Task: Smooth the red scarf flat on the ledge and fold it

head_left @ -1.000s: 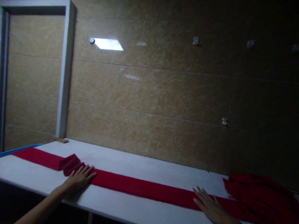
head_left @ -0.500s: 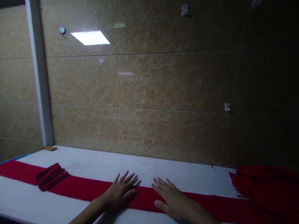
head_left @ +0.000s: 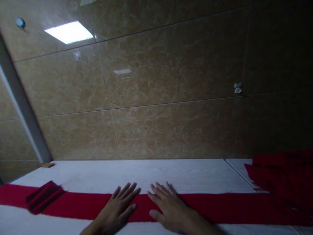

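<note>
A long strip of red fabric runs flat across the white table from left to right. My left hand rests palm down on it with fingers spread. Close by on the right, my right hand also lies on the strip, its fingers outstretched and thumb pointing toward the left hand. Neither hand grasps anything. Toward the left end, a bunched, folded piece of red fabric sits on top of the strip.
A heap of red fabric is piled at the right end. Behind the table rises a tiled wall with a grey post at left. A small brown block lies by the post's foot. A seam crosses the tabletop at right.
The camera view has tilted and shifted. My two hands are a little closer together, my right hand having moved left along the strip. The fabric lies much as before.
</note>
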{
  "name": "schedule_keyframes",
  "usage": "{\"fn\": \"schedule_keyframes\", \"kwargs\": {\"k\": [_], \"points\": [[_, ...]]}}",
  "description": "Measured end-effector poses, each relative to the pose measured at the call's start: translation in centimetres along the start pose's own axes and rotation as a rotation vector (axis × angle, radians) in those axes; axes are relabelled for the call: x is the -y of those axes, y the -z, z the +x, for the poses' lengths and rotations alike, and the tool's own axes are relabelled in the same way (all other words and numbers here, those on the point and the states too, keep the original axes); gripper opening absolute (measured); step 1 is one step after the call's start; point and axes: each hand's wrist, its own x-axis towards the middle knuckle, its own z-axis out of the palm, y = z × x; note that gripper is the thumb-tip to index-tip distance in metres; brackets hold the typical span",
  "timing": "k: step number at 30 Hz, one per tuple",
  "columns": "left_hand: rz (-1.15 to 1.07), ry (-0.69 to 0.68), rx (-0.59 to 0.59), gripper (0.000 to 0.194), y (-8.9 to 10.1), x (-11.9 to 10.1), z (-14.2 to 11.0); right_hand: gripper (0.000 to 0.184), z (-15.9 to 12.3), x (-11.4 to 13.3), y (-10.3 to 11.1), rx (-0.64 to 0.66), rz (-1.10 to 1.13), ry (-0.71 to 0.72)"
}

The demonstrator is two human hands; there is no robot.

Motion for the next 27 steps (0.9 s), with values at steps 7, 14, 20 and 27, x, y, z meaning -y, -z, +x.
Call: {"fn": "schedule_keyframes", "kwargs": {"k": [7, 14, 20, 27], "points": [[-0.022, 0.031, 0.059, 0.056, 0.9, -0.5, 0.2, 0.07, -0.1, -1.1, -1.5, 0.009, 0.027, 0.052], [-0.011, 0.037, 0.079, 0.057, 1.5, -0.8, 0.2, 0.067, -1.5, -0.9, -1.2, -0.034, 0.008, 0.048], [-0.001, 0.015, 0.043, 0.057, 0.2, 0.3, 0.5, 0.066, -3.2, -1.4, -0.3, -0.027, 0.002, 0.03], [-0.003, 0.018, 0.035, 0.057, -0.5, 0.9, 0.5, 0.067, -4.5, -3.7, 0.1, -0.068, -0.054, -0.046]]}}
